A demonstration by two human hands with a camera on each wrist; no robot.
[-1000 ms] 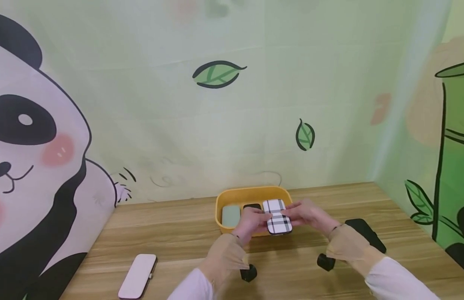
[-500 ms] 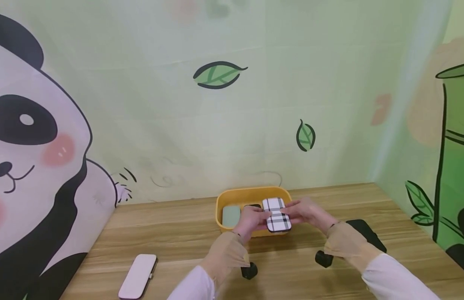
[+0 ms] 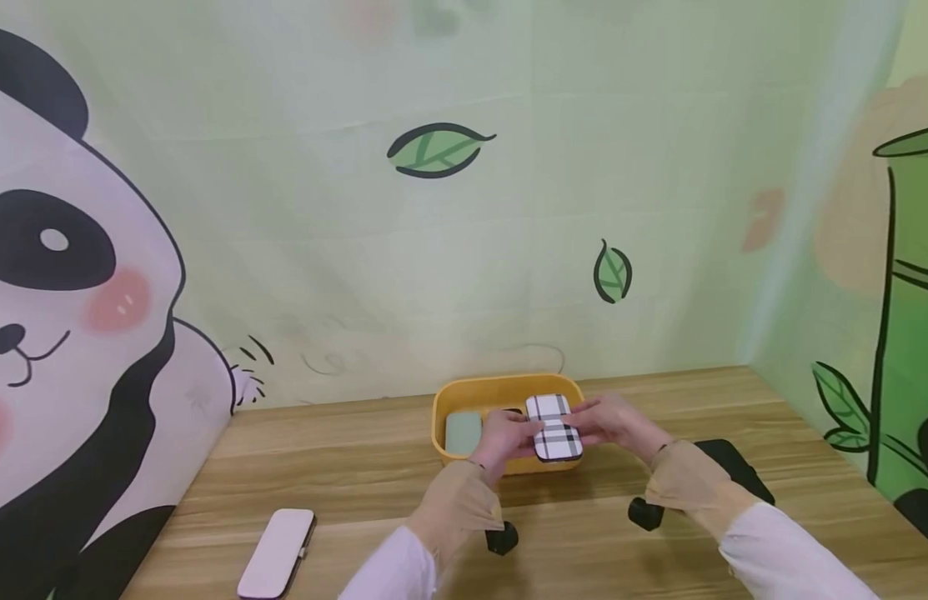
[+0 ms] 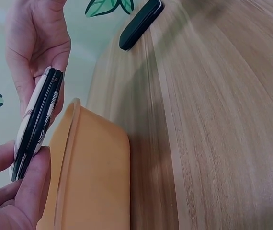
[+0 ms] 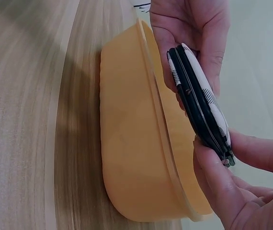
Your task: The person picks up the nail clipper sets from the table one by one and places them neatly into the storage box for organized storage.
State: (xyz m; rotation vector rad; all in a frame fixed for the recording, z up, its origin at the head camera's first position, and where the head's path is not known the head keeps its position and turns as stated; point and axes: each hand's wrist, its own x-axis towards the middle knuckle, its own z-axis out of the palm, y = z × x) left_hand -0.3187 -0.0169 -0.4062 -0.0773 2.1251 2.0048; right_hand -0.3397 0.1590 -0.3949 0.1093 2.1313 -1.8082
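White-and-black check covers the slim case [image 3: 554, 428] on my remote feed, held above the right part of the yellow bin [image 3: 501, 386]. I see the left hand [image 3: 504, 439] pinching one long edge between thumb and fingers, the right hand [image 3: 615, 422] pinching the opposite edge. A pale green item [image 3: 464, 433] sits inside the bin.

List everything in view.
plaid case: one, black-and-white, in hands
bin: one, yellow, table back
green item: one, green, in bin
dark item: one, black, in bin, mostly hidden
pale case: one, pinkish, table left
black case: one, black, table right
table: one, brown, beneath bin
panda backdrop: one, green, behind table
wrist blocks: two, black, wrists
sleeves: two, white, forearms
left hand: one, pinching plaid case's left side
right hand: one, pinching its right side
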